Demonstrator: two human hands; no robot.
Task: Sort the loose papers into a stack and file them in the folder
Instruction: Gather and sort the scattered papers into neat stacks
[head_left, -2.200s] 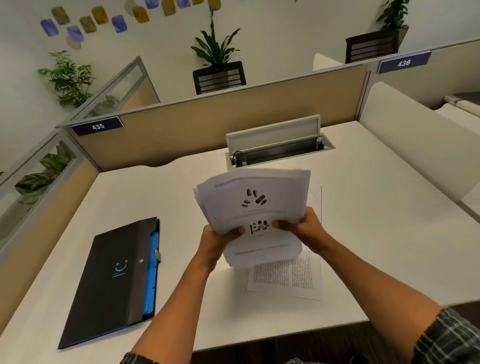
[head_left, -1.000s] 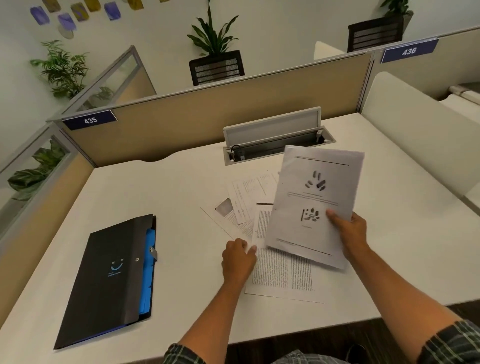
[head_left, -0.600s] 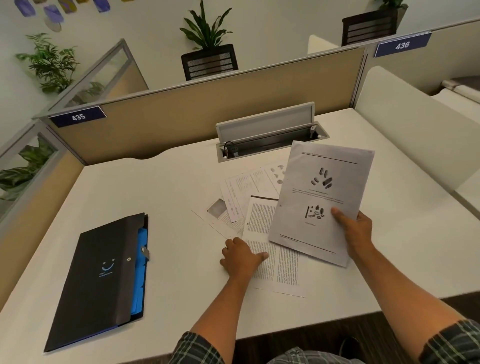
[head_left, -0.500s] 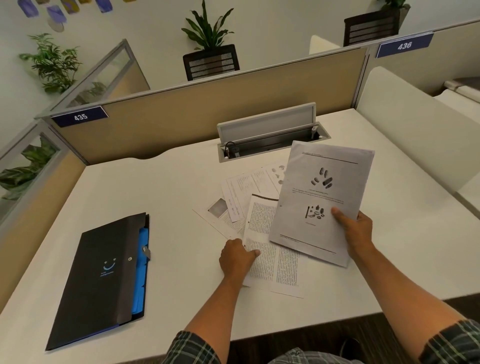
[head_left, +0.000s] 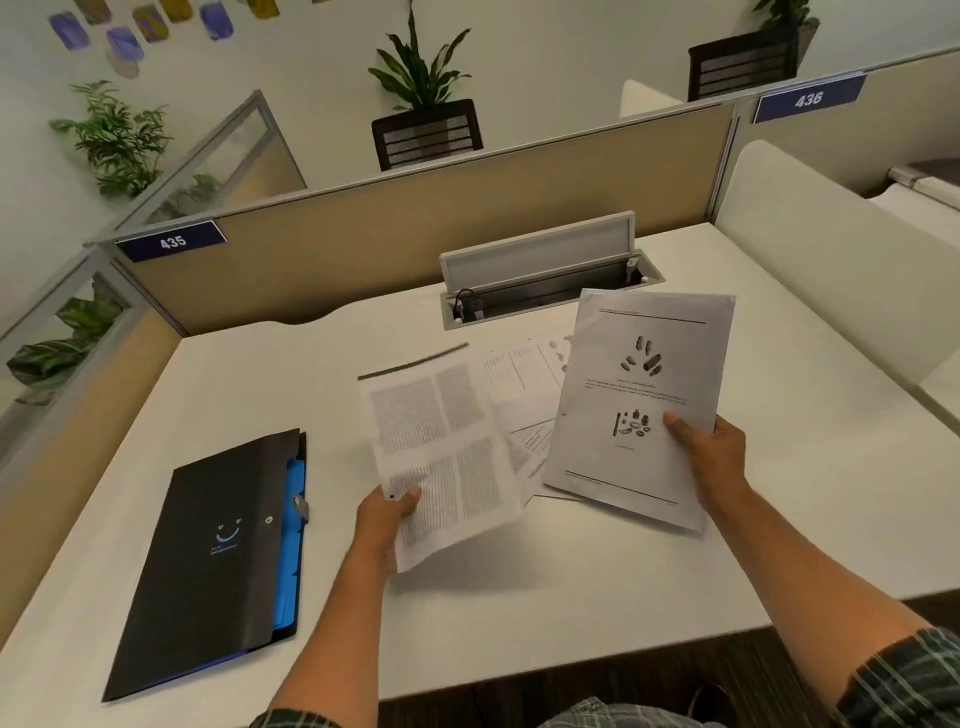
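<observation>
My right hand (head_left: 709, 460) grips a stack of papers (head_left: 644, 400) whose top sheet shows two small pictures; it is held tilted above the desk. My left hand (head_left: 387, 519) pinches the lower corner of a text-filled sheet (head_left: 441, 452) lifted off the desk. A few loose papers (head_left: 524, 395) still lie flat between the two, partly covered. The black folder (head_left: 208, 561) with blue inner tabs lies closed on the desk to the left of both hands.
The white desk (head_left: 649, 571) ends at a front edge near my arms. An open cable tray (head_left: 545, 280) with a raised lid sits at the back. Beige partitions (head_left: 405, 228) close off the back and left; a white divider (head_left: 841, 291) stands on the right.
My left hand has picked up the text-filled sheet that lay flat under it and raised it to the left. The right hand holds its stack about where it was.
</observation>
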